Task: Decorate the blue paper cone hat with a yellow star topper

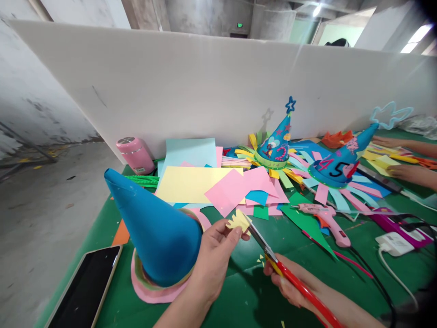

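Observation:
My left hand (213, 255) pinches a small jagged piece of yellow paper (238, 221) between thumb and fingers. My right hand (293, 284) grips red-handled scissors (273, 257), whose blades reach up to the yellow piece and touch its right edge. Just left of my left hand a plain blue cone hat (153, 223) leans on a pink paper brim (150, 291). Tiny yellow scraps (261, 259) lie on the green table (246, 291) under the scissors.
Sheets of yellow, pink and blue paper (205, 182) are piled mid-table. Two decorated blue cone hats (278, 146) (337, 161) stand behind. A pink glue gun (324, 216), white power strip (396, 241), phone (85, 287) and pink bottle (134, 155) lie around. Another person's hands (406, 173) work at the right.

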Demonstrator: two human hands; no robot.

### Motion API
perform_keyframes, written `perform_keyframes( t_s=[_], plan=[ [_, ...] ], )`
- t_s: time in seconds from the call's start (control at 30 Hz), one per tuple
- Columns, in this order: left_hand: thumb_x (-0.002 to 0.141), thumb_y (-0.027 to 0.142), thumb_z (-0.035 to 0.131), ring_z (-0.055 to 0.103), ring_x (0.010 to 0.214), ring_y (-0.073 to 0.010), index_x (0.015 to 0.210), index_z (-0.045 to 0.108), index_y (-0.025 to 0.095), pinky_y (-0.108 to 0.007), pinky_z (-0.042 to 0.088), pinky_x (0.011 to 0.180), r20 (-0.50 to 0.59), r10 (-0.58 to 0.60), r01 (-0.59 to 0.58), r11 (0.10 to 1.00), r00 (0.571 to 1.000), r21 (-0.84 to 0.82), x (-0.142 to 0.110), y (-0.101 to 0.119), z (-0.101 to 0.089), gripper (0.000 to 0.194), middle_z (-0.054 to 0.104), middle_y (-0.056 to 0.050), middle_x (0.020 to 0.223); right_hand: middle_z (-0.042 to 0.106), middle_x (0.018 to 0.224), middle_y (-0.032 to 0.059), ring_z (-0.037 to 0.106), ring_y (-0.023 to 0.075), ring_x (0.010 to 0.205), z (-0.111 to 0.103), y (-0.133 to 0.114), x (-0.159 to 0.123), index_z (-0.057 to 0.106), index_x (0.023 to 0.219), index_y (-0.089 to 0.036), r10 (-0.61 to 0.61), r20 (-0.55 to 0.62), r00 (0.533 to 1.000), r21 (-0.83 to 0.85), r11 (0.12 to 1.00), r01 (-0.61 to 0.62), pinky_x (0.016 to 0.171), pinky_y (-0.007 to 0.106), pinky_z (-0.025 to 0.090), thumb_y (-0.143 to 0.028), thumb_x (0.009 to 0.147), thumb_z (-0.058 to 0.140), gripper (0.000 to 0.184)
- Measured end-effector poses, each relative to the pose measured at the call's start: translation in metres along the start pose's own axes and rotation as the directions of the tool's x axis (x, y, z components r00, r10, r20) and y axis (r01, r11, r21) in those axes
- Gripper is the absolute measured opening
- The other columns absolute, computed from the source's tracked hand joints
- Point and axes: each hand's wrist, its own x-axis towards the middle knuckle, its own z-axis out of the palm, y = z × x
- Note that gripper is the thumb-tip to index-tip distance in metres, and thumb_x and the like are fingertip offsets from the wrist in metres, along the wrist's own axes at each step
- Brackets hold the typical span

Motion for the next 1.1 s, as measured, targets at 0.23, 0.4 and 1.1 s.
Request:
perform_keyframes(
  t_s=[0.23, 0.4, 1.1],
  plan=[
    [0.075, 0.026, 0.058, 0.051, 0.073, -0.0158, 0.073, 0.061, 0.015, -0.028, 0.037, 0.072, 0.052, 0.000, -0.003, 0.998, 0.999, 0.070, 0.001, 0.002, -0.001, 0.011, 0.060, -0.003, 0.069, 0.046, 0.083, -0.0003, 0.050, 0.0128, 0.073, 0.002, 0.006, -0.005, 0.053, 0.091, -0.022, -0.001, -0.089, 0.996, 0.027, 1.000, 0.004, 0.076, 0.028, 0.043, -0.057, 0.067, 0.056, 0.042],
    [0.076, 0.027, 0.056, 0.051, 0.074, -0.0159, 0.075, 0.062, 0.016, -0.028, 0.037, 0.073, 0.062, -0.001, -0.005, 0.996, 0.998, 0.092, 0.001, 0.000, -0.001, 0.012, 0.059, -0.002, 0.069, 0.043, 0.071, -0.0033, 0.047, 0.0101, 0.062, -0.001, 0.000, -0.002, 0.052, 0.090, -0.022, 0.010, -0.018, 1.000, -0.055, 0.998, -0.011, 0.069, 0.026, 0.043, -0.058, 0.068, 0.055, 0.043],
    [0.075, 0.028, 0.058, 0.053, 0.077, -0.0176, 0.070, 0.061, 0.016, -0.028, 0.038, 0.075, 0.008, -0.009, 0.009, 0.999, 1.000, 0.039, 0.001, -0.002, 0.000, 0.013, 0.060, -0.003, 0.068, 0.043, 0.075, -0.0030, 0.048, 0.0096, 0.066, 0.006, -0.004, -0.001, 0.053, 0.084, -0.021, -0.013, -0.037, 0.999, 0.002, 1.000, 0.013, 0.072, 0.025, 0.043, -0.058, 0.067, 0.056, 0.041]
  ],
)
